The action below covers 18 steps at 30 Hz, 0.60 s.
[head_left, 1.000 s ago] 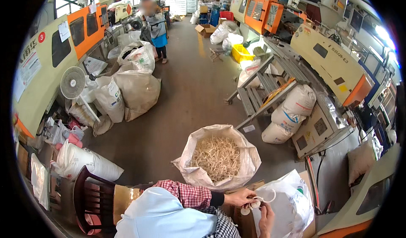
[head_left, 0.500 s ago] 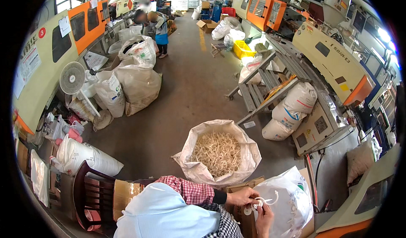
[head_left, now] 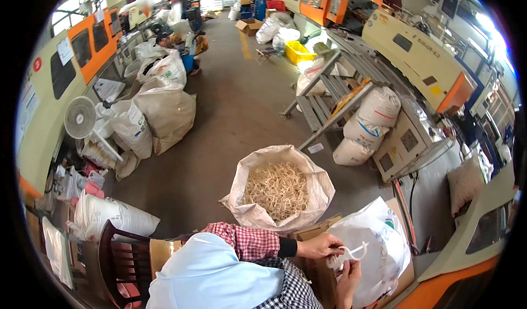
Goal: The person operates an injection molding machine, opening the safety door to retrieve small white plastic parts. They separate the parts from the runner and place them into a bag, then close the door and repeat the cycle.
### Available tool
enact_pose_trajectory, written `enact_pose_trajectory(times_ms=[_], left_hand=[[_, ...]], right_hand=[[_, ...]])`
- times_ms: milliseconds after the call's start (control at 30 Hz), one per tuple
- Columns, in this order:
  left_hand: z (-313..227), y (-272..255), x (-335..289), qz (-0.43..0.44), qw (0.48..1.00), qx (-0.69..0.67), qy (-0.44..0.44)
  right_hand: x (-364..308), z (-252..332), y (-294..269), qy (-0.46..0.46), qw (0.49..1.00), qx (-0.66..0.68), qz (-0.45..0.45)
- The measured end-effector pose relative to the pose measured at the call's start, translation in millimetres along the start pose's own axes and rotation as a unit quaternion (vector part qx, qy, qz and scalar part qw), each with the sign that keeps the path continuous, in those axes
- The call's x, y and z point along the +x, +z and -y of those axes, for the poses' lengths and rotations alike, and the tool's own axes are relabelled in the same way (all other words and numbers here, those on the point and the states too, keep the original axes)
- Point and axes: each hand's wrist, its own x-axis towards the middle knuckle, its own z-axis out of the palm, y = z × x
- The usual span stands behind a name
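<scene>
My left hand (head_left: 321,245), its arm in a red checked sleeve with a black cuff, pinches a white curved plastic piece (head_left: 359,252). Just below it, my right hand (head_left: 348,280) has its fingers closed on the lower part of the same piece. The piece arcs out to the right with a thin crossing end. Between the fingers its exact shape is hidden. Right behind the hands stands a white plastic bag (head_left: 373,226), with similar pale pieces showing through its side. Ahead, a large open woven sack (head_left: 315,213) holds a heap of cream-coloured curly strips (head_left: 276,191).
A brown chair (head_left: 107,259) and a full white sack (head_left: 123,218) are at the left. Grey metal steps (head_left: 329,97) and stacked sacks (head_left: 365,130) stand at the right. Moulding machines line both sides. A person (head_left: 189,53) is by the far left bags.
My view has shifted slightly. Both hands stay on the white piece, which has turned a little between the fingers. The person in the background has gone from standing to bending low.
</scene>
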Motion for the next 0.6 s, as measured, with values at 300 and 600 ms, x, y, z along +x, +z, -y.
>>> enact_pose_trajectory(times_ms=[300, 600], left_hand=[[-0.3, 14.0, 3.6, 0.077, 0.883, -0.269, -0.375], [-6.7, 31.2, 0.3, 0.082, 0.977, 0.185, 0.067]], right_hand=[[-24.4, 28.9, -16.1, 0.075, 0.991, 0.073, 0.088], [-9.1, -20.5, -10.3, 0.07, 0.992, -0.082, -0.067]])
